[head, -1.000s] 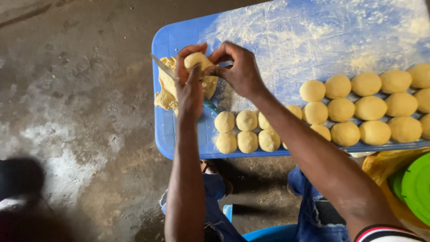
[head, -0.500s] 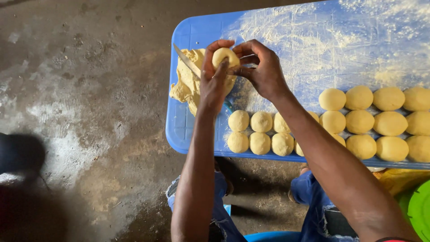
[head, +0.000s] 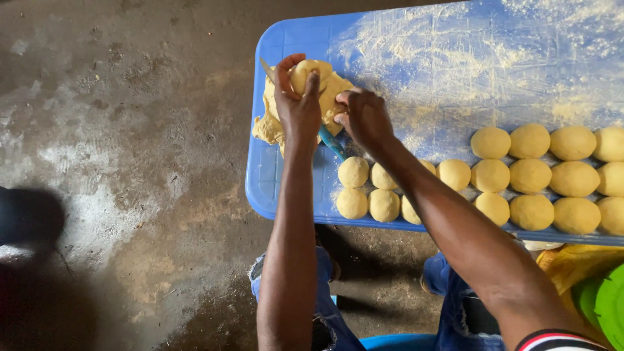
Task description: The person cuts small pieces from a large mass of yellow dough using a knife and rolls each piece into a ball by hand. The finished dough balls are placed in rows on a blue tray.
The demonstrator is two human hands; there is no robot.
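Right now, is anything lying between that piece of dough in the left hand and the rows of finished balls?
Yes: the right hand and forearm cross between the pale yellow dough piece in the left hand and the round yellow dough balls.

No labels, signs or screens in view. Only package-like item: a yellow plastic bag (head: 559,263), crumpled, at about 4 o'clock in the head view, just below the near edge of the blue tabletop (head: 286,195); it is partly cut off and partly covered by a green round lid (head: 608,302).
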